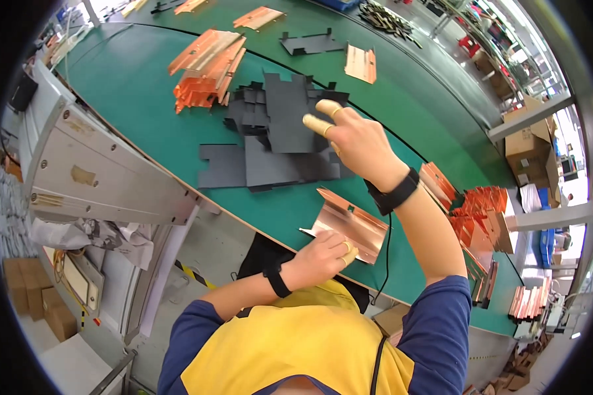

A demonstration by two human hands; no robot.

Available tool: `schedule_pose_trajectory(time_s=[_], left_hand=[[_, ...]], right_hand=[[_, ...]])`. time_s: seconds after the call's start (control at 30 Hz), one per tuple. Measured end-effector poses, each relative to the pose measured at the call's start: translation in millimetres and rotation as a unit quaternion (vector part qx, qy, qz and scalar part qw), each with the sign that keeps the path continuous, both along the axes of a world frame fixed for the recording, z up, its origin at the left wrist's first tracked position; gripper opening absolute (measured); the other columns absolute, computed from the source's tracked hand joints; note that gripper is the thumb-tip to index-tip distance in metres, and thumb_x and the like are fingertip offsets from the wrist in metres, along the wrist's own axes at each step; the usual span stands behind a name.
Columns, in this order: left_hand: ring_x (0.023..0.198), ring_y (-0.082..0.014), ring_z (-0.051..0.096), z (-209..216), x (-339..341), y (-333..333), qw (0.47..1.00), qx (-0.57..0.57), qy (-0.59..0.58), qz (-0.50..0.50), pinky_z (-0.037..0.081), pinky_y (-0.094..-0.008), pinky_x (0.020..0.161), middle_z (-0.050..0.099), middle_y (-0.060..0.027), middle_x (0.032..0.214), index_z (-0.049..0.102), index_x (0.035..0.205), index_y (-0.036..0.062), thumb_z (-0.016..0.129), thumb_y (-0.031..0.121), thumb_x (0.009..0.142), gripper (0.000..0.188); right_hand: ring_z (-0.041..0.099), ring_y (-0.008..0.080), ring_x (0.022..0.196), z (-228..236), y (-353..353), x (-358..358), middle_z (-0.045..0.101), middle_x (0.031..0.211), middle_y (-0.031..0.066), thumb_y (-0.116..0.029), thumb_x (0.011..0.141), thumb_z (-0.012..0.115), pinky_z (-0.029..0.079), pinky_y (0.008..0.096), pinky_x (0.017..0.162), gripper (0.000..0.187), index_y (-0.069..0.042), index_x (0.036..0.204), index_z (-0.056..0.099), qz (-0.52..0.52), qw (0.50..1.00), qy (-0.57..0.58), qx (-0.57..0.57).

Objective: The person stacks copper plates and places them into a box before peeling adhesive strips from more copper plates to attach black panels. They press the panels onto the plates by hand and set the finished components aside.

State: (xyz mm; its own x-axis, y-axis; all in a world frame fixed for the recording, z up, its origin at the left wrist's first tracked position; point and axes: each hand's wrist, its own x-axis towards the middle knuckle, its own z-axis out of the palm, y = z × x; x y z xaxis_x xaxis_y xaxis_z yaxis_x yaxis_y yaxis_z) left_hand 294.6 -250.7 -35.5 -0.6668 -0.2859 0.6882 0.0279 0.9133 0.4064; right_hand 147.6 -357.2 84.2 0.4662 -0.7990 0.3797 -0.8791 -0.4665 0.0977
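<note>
My right hand (362,141) reaches over a heap of flat black cut-out sheets (286,108), with yellow finger cots on its fingertips. Two fingers stretch out apart at the right edge of the top sheet; I cannot tell whether they touch it, and the thumb is hidden. Near the table's front edge, my left hand (323,258) is closed, its knuckles over the lower left part of a bent copper-coloured metal plate (352,227). A thin, pale pointed tool (308,232) sticks out past its fingers. Both wrists wear black bands.
Stacked copper-coloured plates (207,69) stand at the left beyond the black sheets, and more piles (484,214) lie at the right. A dark cord (387,263) runs down from my right wristband over the table edge. Farther back lie a loose copper plate (360,63) and a black sheet (311,44).
</note>
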Motion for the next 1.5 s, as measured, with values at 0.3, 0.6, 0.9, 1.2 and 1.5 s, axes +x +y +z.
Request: schedule_pose_trajectory(time_s=[0.3,0.6,0.9,1.2,1.5], left_hand=[[0.081,-0.0210,0.053,0,-1,0,1.000,0.002,-0.014,-0.015,0.045,-0.0333,0.075,0.053,-0.0051,0.085,0.063,0.088,0.0008,0.063,0.008,0.066,0.023],[0.081,-0.0205,0.053,6,10,0,0.997,0.043,-0.033,-0.057,0.043,-0.0330,0.074,0.056,-0.0036,0.087,0.065,0.086,0.0042,0.072,0.011,0.068,0.020],[0.082,-0.0201,0.056,21,23,13,0.997,-0.014,-0.041,0.059,0.043,-0.0330,0.073,0.059,-0.0036,0.089,0.068,0.083,0.0048,0.071,0.005,0.062,0.022],[0.079,-0.0231,0.059,7,20,21,0.999,0.005,-0.009,0.030,0.049,-0.0293,0.062,0.059,-0.0082,0.089,0.068,0.088,-0.0035,0.063,-0.003,0.056,0.033],[0.081,-0.0202,0.055,1,34,23,0.998,-0.014,-0.028,0.051,0.045,-0.0297,0.063,0.061,-0.0046,0.095,0.069,0.093,0.0036,0.069,-0.001,0.063,0.030]], right_hand=[[0.065,0.0219,0.077,18,92,-37,0.062,0.112,0.0123,0.004,0.067,0.059,0.053,0.0293,0.063,0.037,-0.003,0.103,0.066,0.080,0.989,-0.121,-0.029],[0.066,0.0257,0.091,-49,244,-116,0.062,0.112,0.0160,0.009,0.064,0.058,0.053,0.0307,0.074,0.047,-0.003,0.109,0.064,-0.251,0.945,-0.134,0.161],[0.063,0.0164,0.074,-56,242,-105,0.065,0.089,0.0111,-0.003,0.080,0.065,0.050,0.0272,0.062,0.021,-0.002,0.100,0.063,-0.591,0.750,-0.250,0.162],[0.057,0.0092,0.056,-46,243,-103,0.061,0.074,0.0050,-0.006,0.082,0.067,0.046,0.0216,0.051,0.017,0.000,0.098,0.062,-0.443,0.697,-0.557,0.094],[0.060,0.0111,0.061,-41,218,-65,0.063,0.079,0.0068,0.004,0.080,0.064,0.050,0.0220,0.055,0.015,0.002,0.095,0.065,-0.307,0.813,-0.474,0.145]])
